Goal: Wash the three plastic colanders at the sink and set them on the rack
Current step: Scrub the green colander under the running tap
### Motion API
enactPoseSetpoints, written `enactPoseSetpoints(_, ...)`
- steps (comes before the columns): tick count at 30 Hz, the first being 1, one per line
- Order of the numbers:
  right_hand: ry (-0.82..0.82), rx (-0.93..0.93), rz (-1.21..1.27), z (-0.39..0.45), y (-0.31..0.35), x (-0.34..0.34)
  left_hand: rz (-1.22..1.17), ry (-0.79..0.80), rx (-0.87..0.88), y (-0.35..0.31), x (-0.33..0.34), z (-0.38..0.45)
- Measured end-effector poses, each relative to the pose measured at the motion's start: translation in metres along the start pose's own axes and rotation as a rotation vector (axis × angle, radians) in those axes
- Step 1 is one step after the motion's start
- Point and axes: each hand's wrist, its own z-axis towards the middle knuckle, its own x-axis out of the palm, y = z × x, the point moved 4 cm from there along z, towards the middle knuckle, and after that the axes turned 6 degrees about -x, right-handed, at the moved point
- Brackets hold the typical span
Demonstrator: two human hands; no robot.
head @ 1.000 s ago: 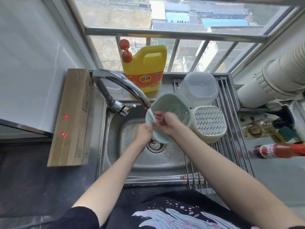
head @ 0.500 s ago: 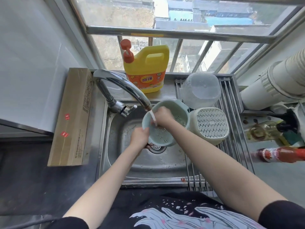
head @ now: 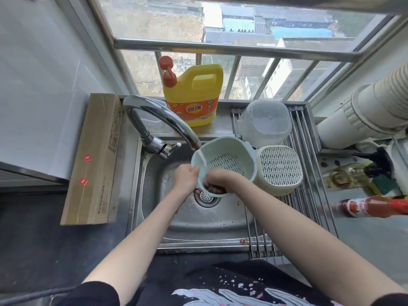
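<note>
Head view: mint-green colander (head: 227, 161) tilted under the faucet (head: 161, 120) stream over the sink (head: 198, 219), left hand (head: 185, 178) curled on its near-left rim, right hand (head: 220, 181) fingers inside at the near wall, rack (head: 309, 208) just right of it, so right hand is nearer for set-down.

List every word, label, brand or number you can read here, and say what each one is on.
Yellow detergent jug: orange label with large Chinese characters, too blurred to quote.
Cardboard box: printed text and symbols along its side, plus two red stickers, all too small to read.
Red sauce bottle: label lettering, blurred.
Nothing else carries readable text.
</note>
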Motion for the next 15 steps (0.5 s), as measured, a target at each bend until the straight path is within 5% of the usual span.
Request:
enactPoseSetpoints(4, -0.100, -0.259, -0.849, -0.007, 0.012, 0.010, 0.079, 0.062, 0.015, 0.008, 0.008, -0.005)
enactPoseSetpoints(9, -0.266, -0.644, -1.257, 0.015, 0.011, -0.009, 0.130, 0.118, -0.030, 0.015, -0.006, 0.007)
enactPoseSetpoints(12, -0.289, -0.566, -1.559, 0.021, 0.005, -0.023, 0.106, 0.055, -0.035, 0.020, -0.023, 0.010)
enactPoseSetpoints(15, -0.270, -0.301, -1.576, 0.021, -0.001, -0.026, 0.128, -0.073, 0.072, 0.018, -0.032, 0.010)
